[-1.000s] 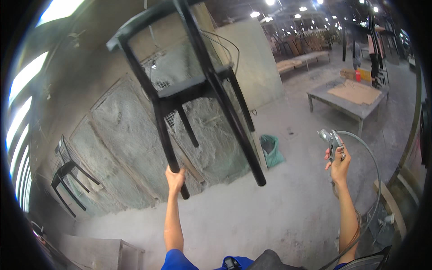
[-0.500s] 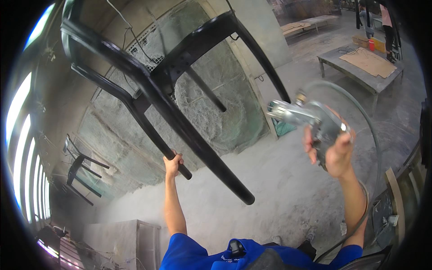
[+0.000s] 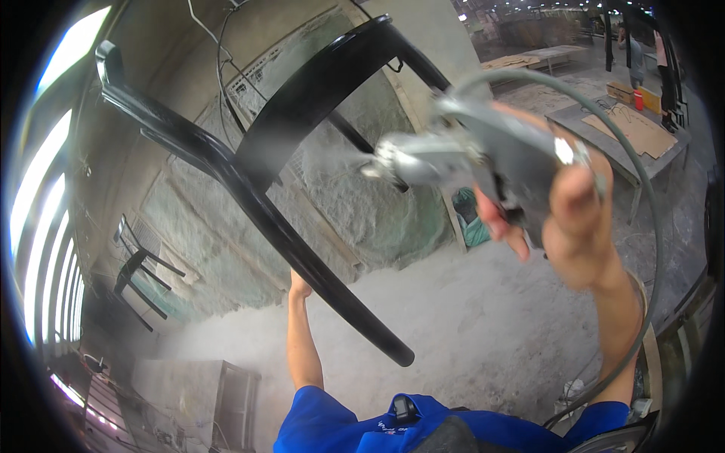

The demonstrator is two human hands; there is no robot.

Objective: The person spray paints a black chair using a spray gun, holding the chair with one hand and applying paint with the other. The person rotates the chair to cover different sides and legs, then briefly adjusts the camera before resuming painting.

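Observation:
A glossy black chair frame [image 3: 260, 208] hangs tilted in front of me, its legs slanting down to the right. My left hand [image 3: 300, 285] is raised behind the nearest leg, which hides its fingers; the earlier view shows them wrapped round another leg of this chair. Up at the right, my right hand [image 3: 578, 219] is closed round a silver spray gun [image 3: 521, 155]. Its nozzle points left at the chair's broad curved rail [image 3: 317, 83], apart from it, with pale mist between them. A grey hose [image 3: 655, 219] loops from the gun down along my right forearm.
Behind the chair stands a coated, dusty panel [image 3: 377, 204]. A second black chair [image 3: 140, 264] hangs at the far left. A boxy stand [image 3: 219, 392] sits lower left. At the right is a table [image 3: 649, 158] with cardboard; a person [image 3: 633, 60] stands beyond.
The spray gun has moved up and left, closer to the chair, and mist now leaves its nozzle. The chair has turned, so its near leg covers my left hand's fingers.

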